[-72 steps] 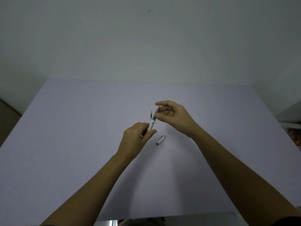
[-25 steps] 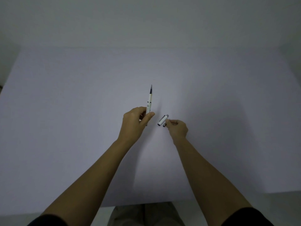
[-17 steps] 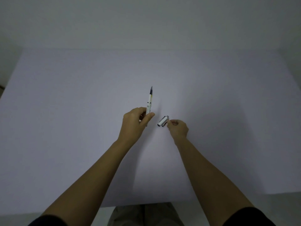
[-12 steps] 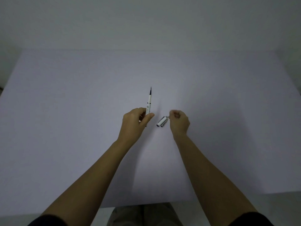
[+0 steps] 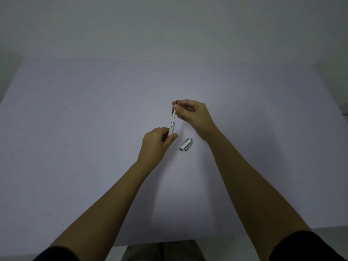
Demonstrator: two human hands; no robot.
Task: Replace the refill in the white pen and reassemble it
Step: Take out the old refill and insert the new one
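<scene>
Barrel (image 5: pixel 172 130) upright, pinched in left hand (image 5: pixel 156 146) above table (image 5: pixel 75 129). Right hand (image 5: pixel 192 113) fingertips clamped on refill (image 5: pixel 173 116) tip end, half seated. Refill probably light, thin, bendy: grip near barrel mouth. Cap (image 5: pixel 186 144) loose on table, likely rolls.

Both bare forearms are stretched forward from the near edge. The left hand (image 5: pixel 157 143) is closed, thumb and fingers pinched together and pointed up. The right hand (image 5: pixel 194 113) is raised farther and higher, its thumb and forefinger pressed together at the tips.
</scene>
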